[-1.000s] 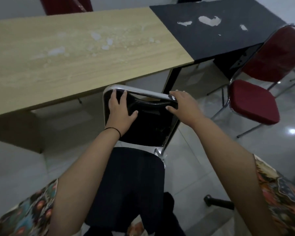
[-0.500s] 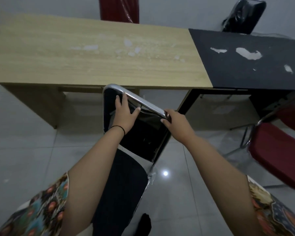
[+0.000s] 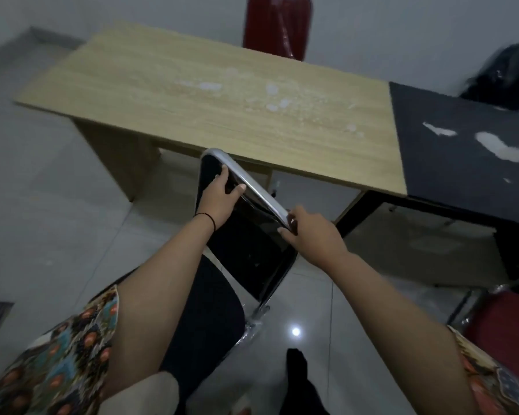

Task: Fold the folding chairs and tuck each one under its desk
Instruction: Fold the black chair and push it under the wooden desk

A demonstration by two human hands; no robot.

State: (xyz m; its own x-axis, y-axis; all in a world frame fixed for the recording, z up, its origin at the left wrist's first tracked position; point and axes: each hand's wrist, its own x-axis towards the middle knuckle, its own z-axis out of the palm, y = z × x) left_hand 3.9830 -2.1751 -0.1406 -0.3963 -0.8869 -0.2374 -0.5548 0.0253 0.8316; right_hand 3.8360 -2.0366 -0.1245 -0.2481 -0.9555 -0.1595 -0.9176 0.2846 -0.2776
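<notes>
2 desks stand end to end: 1 wooden desk [image 3: 222, 94], 1 black desk [image 3: 462, 163]. 1 black folding chair [image 3: 252, 250] leans at the wooden desk's near edge. Left hand [image 3: 219, 196] and right hand [image 3: 312, 232] both grip its chrome top rail [image 3: 252, 187].

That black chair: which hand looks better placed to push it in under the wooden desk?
Probably the left hand: it holds the black chair at the corner already at the wooden desk edge. The right hand grips the nearer corner.
</notes>
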